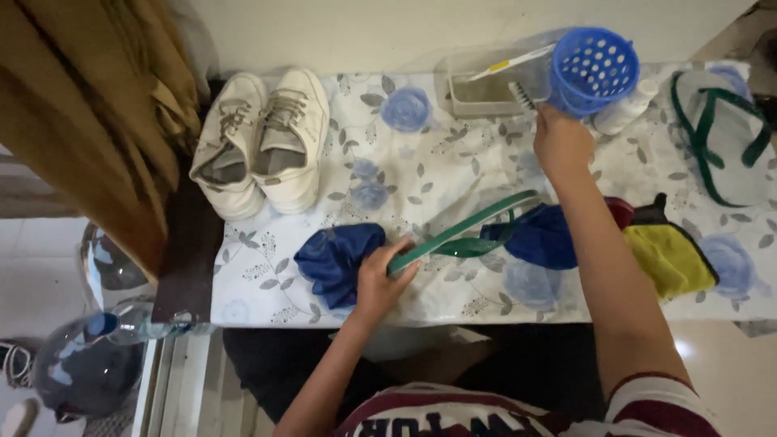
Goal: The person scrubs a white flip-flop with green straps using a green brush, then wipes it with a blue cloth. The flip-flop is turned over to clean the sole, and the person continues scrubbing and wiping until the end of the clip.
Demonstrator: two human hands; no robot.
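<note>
Green flip-flop [461, 231] on edge, left hand [380, 279] fingers clamping heel; right hand [560, 142] fingers gripping toothbrush [510, 69] at clear tub [486, 85] rim.

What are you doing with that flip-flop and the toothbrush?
A person stands at a table covered with a flowery cloth. The left hand holds a green flip-flop tipped up on its edge, over a blue cloth. The right hand holds a toothbrush, its bristles by a clear tub, next to a blue holey basket. The other flip-flop lies at the far right, and a pair of white sneakers sits on the left.
</note>
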